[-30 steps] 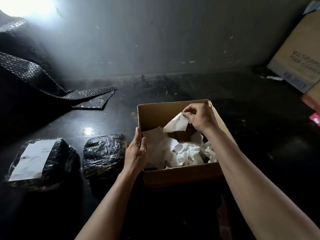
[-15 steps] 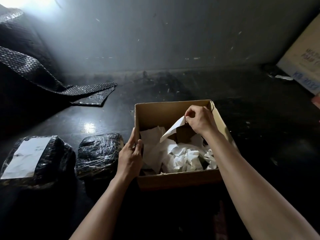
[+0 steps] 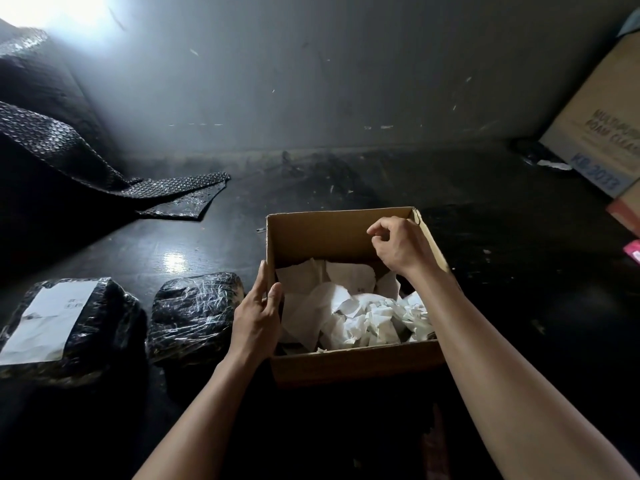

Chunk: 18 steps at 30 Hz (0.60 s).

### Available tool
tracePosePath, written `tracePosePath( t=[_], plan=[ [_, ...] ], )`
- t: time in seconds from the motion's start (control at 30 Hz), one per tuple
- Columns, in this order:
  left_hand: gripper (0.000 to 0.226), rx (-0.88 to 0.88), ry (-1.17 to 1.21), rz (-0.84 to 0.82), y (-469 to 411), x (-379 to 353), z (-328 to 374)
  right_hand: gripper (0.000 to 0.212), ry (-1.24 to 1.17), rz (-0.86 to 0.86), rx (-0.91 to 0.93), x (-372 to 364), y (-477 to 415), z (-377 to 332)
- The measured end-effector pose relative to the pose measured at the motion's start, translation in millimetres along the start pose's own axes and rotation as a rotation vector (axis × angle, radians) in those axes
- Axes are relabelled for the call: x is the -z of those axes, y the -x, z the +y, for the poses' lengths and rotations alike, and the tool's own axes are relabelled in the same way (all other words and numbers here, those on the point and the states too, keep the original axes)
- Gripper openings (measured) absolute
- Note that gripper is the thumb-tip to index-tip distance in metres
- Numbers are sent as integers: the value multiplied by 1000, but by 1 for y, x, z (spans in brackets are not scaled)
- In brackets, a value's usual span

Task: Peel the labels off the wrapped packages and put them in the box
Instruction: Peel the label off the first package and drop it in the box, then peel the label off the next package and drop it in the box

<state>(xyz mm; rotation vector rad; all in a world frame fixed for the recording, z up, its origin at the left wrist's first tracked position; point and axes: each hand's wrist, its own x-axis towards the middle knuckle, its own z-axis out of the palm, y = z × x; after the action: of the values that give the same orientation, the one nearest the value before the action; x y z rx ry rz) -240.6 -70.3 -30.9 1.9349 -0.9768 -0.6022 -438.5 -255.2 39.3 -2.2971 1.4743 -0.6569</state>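
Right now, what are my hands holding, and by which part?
Left hand holds the box by its left wall, thumb inside; right hand, curled over the box, holds nothing.

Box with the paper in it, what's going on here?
A person is collecting peeled labels in the box. The left hand holds the box's left wall; the right hand hovers over it, fingers curled, holding nothing. The labels lie crumpled inside. Left of the box, the far package has its label on; the near package shows none.
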Motion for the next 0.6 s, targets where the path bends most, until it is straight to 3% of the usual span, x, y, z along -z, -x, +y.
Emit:
tracePosePath(
  t=[0.6],
  plan=[
    [58, -69, -121, -178, 2, 29, -3, 33, 79, -156, 109, 11, 57, -86]
  ],
)
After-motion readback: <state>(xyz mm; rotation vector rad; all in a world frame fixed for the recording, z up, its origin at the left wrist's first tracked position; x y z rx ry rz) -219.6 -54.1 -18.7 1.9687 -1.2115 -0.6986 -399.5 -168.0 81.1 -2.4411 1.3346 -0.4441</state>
